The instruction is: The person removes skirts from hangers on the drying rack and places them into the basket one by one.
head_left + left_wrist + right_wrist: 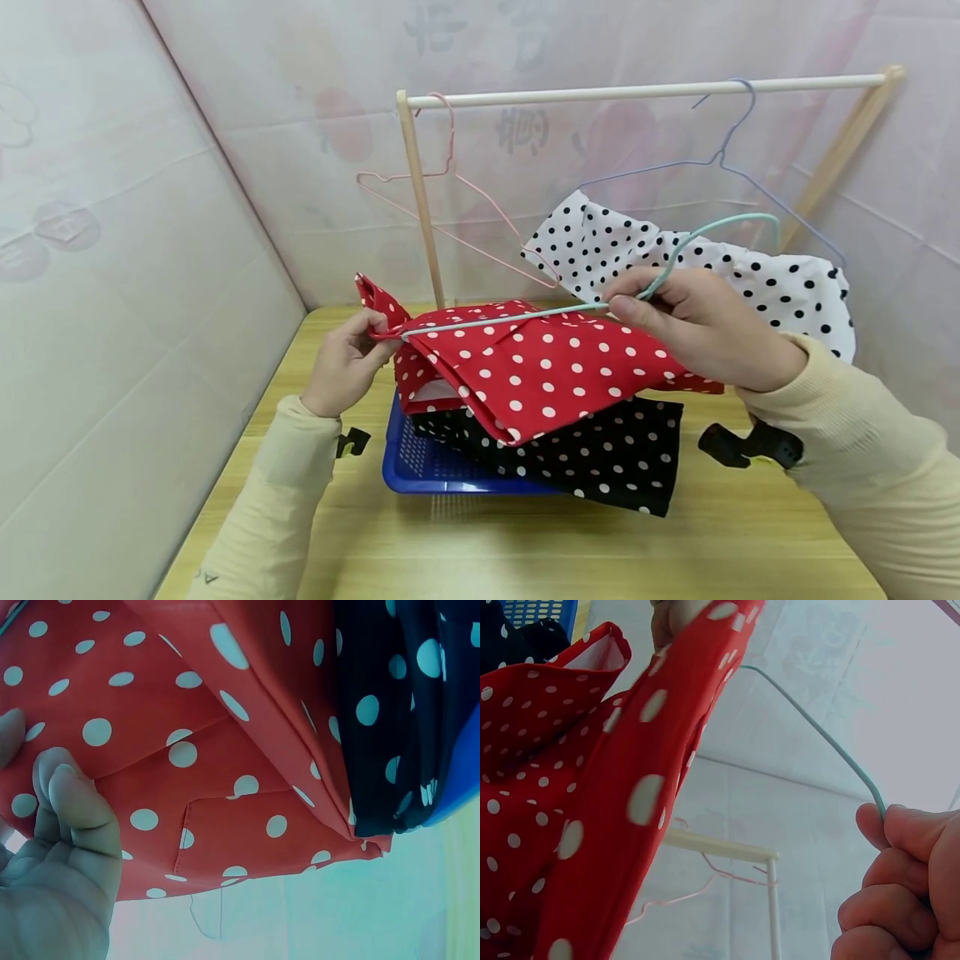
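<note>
A red garment with white dots [547,375] hangs over the basket, its folded edge lifted. My left hand [345,358] pinches the cloth at its left corner, beside the end of a mint-green wire hanger [510,318]. The hanger lies slanted across the top of the red cloth. My right hand [690,325] pinches it near its hook, which curves up to the right. In the right wrist view, thumb and forefinger hold the green wire [832,742]. The left wrist view shows the left fingers [75,795] against the red fabric [217,780].
A blue basket [408,483] on the wooden table [360,542] holds a black dotted cloth [622,458] that spills over its rim. Behind stands a rack with a white rail [570,93]. On it hang a pink hanger [480,190] and a blue hanger [675,163] bearing white dotted cloth [795,292].
</note>
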Demonstrator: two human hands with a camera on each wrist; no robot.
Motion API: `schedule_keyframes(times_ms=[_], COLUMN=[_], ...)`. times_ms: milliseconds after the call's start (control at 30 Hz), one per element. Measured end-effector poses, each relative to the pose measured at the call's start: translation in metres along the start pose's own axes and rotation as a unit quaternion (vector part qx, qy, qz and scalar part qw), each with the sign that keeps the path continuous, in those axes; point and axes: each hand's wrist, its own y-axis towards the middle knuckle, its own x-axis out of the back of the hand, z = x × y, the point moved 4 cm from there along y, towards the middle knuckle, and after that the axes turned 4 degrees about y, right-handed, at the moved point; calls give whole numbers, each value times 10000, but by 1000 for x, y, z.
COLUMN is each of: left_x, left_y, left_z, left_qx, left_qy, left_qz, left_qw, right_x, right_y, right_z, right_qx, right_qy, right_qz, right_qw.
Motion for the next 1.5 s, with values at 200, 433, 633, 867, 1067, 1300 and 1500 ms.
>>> schedule_keyframes(times_ms=[200,433,633,867,1067,1300,1500], left_x=[-1,-5,-12,-17,-12,-22,-38], left_y=[-1,-6,-20,-42,-40,-31,-20], left_z=[1,19,49,51,20,-29,-39], left_qx=[-69,271,246,85,-605,-1165,-593], left_qy=[51,-72,-182,756,1794,1479,1165], left_qz=[6,438,712,1411,148,-359,-62], left_qw=[10000,9986,9970,9871,9818,9815,9914], right_x=[0,3,10,14,12,10,8], right_y=[0,0,-3,-5,-5,-6,-6], right_z=[1,1,-1,-7,-11,-11,-10], right_qx=[6,312,-70,-401,-435,-383,-265], right_qy=[-85,-72,-178,-139,-377,16,375], right_qz=[173,112,-60,-37,114,141,38], right_qw=[9998,9994,9998,9991,9983,9992,9989])
